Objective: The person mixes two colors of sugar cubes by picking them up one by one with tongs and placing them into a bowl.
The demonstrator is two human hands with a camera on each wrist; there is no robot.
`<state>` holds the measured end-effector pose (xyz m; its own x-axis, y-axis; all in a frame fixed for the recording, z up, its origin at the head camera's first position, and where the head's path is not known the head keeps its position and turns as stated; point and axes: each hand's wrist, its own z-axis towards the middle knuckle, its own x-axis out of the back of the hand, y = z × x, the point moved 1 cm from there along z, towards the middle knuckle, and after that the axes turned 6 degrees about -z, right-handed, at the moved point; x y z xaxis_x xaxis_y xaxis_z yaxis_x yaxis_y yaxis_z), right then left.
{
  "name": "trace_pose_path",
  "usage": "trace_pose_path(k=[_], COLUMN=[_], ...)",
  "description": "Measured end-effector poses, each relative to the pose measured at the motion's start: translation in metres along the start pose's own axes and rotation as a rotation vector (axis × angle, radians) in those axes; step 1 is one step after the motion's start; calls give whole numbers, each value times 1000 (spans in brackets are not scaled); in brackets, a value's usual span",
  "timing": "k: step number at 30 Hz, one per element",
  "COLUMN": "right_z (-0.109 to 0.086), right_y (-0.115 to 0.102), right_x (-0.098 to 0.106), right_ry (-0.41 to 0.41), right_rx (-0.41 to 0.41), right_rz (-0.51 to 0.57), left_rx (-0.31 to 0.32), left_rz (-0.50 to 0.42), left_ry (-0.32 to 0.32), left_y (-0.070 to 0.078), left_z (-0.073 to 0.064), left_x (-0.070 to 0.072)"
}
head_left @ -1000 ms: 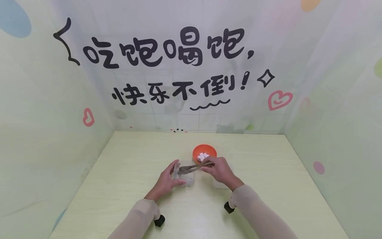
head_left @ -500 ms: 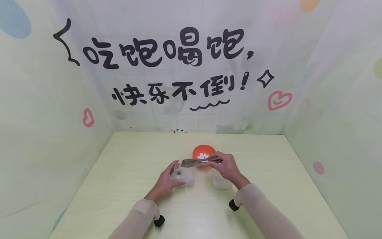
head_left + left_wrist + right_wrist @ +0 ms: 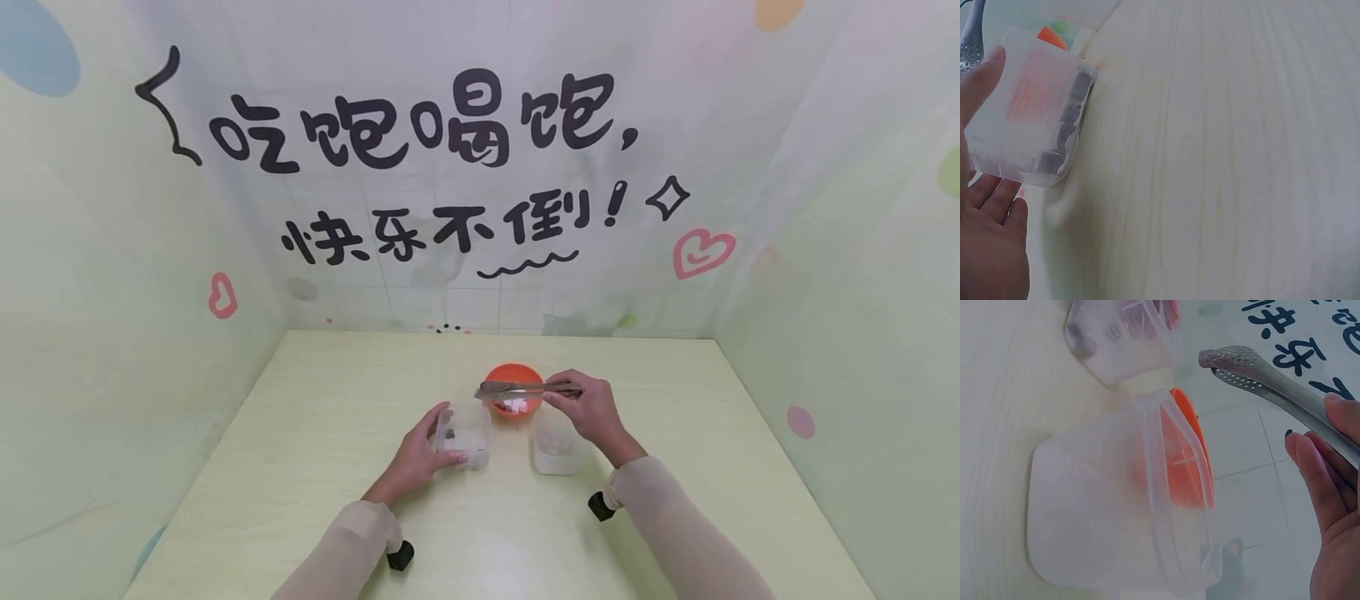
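Observation:
My left hand (image 3: 418, 454) holds a translucent plastic box (image 3: 1035, 112), thumb on one side and fingers on the other. Several dark cubes (image 3: 1068, 114) show through its wall near the bottom. In my right hand (image 3: 594, 408) is a pair of metal tongs (image 3: 517, 388) with perforated tips, pinched between thumb and fingers. A small brownish piece (image 3: 1207, 359) sits at the tips in the right wrist view. The tongs overlap an orange bowl (image 3: 513, 370) in the head view, with white cubes (image 3: 515, 406) partly hidden inside it.
A second translucent box (image 3: 557, 454) stands on the light wooden table (image 3: 360, 367) below my right hand. The bowl is behind and between the two boxes. A printed curtain (image 3: 480, 292) rises at the table's back edge, with side walls left and right.
My right hand has moved right and away from me, taking the tongs from over the left box to over the orange bowl. My left hand and its box have stayed put.

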<state>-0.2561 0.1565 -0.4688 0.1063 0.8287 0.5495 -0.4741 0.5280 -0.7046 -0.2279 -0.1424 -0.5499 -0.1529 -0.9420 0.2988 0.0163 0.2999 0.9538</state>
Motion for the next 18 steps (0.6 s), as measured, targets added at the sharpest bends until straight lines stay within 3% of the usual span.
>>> trace_pose_path(k=[12,18], right_z=[-3,-4], right_y=[15,23], right_x=[6,7], right_ry=[20,44], right_rx=[-60,-36], right_rz=[-26,-49], left_rx=[-8,-8], left_rz=[6,6], left_ry=[-1,1], left_y=[2,2], left_z=[-1,-1], left_x=[0,0])
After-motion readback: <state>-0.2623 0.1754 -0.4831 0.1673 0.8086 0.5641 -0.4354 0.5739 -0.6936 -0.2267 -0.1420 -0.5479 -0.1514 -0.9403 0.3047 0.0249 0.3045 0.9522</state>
